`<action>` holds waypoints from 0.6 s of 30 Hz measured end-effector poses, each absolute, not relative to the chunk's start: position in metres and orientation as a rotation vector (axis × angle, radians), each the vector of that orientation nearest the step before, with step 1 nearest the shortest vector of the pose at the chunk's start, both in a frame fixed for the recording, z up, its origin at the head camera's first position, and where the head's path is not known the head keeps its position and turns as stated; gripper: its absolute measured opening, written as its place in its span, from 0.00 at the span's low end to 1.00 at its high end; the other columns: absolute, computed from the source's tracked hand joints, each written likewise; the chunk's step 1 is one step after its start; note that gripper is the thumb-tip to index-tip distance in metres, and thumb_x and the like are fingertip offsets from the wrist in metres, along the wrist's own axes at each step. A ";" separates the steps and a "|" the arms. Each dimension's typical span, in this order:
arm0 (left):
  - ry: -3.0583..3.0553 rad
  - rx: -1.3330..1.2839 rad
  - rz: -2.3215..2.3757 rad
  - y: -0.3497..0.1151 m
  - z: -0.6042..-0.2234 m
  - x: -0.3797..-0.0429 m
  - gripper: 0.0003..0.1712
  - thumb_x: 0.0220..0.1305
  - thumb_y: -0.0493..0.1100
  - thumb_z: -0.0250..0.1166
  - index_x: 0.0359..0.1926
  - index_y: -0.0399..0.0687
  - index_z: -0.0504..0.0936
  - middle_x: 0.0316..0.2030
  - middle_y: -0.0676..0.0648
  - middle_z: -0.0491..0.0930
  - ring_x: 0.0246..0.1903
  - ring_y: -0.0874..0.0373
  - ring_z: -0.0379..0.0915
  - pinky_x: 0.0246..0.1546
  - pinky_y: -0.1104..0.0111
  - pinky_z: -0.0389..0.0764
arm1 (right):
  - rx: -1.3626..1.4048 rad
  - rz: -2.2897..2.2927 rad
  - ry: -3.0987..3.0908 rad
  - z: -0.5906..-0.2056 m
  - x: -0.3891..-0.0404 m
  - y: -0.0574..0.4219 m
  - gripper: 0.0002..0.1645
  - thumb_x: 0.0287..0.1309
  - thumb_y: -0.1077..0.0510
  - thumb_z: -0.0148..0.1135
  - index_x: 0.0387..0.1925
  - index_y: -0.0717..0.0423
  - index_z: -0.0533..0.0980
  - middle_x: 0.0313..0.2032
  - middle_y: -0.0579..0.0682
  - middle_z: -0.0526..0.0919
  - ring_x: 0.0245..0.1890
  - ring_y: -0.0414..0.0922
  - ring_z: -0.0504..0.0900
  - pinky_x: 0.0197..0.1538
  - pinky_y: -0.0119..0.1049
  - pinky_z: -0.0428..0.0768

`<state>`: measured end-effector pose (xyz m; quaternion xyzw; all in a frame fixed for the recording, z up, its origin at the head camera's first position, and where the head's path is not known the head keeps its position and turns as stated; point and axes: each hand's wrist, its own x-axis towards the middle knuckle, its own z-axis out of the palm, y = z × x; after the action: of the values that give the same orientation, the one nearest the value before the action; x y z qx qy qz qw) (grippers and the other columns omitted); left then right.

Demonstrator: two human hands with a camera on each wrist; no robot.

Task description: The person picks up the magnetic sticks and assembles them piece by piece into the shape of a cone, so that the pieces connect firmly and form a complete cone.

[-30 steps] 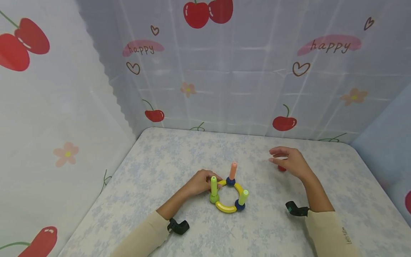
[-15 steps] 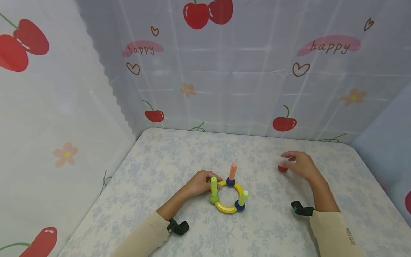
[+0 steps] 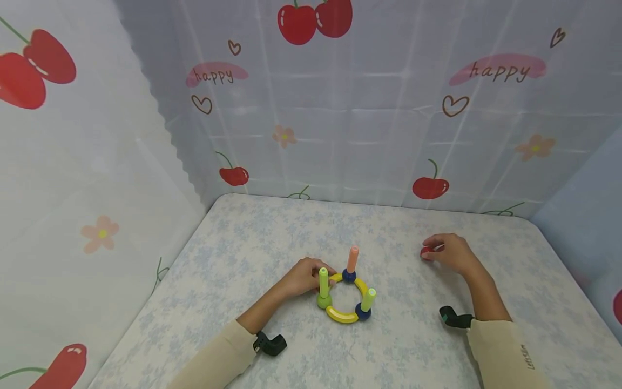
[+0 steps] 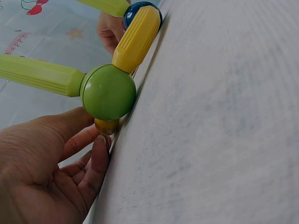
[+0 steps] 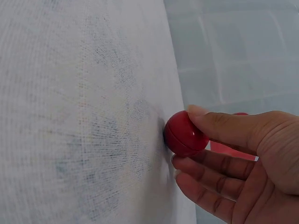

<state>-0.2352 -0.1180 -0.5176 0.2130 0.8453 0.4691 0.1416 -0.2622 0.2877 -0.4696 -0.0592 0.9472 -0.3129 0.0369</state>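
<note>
A ring of yellow curved rods (image 3: 342,315) lies on the table, joined by a green ball (image 4: 110,91) and two navy balls (image 3: 349,276). Light green sticks (image 3: 323,282) stand on the green ball and the front navy ball; an orange stick (image 3: 353,260) rises from the rear one. My left hand (image 3: 302,276) pinches the yellow rod at the ring's far left, just beside the green ball. Farther right, my right hand (image 3: 454,253) pinches a red ball (image 5: 184,134) between thumb and fingers, close over the tabletop.
The table (image 3: 389,351) wears a pale cloth with blue flower print. Curtains (image 3: 340,108) printed with cherries and hearts stand along its back and sides. A black wrist camera (image 3: 270,343) sits on each forearm.
My right hand has moved right and down onto the red ball, and its thumb and fingers have closed on it. The left hand and the ring stay in place.
</note>
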 end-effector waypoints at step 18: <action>2.461 0.615 1.319 -0.117 -0.514 -0.234 0.16 0.62 0.47 0.74 0.50 0.51 0.89 0.34 0.55 0.81 0.21 0.59 0.75 0.24 0.69 0.79 | -0.300 -0.976 2.930 -0.463 -0.257 0.264 0.24 0.57 0.61 0.75 0.52 0.70 0.81 0.45 0.64 0.85 0.45 0.58 0.82 0.48 0.53 0.83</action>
<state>-0.2335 -0.1173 -0.5136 0.2129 0.8521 0.4568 0.1409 -0.2574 0.2635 -0.4635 -0.0968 0.9442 -0.3143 0.0193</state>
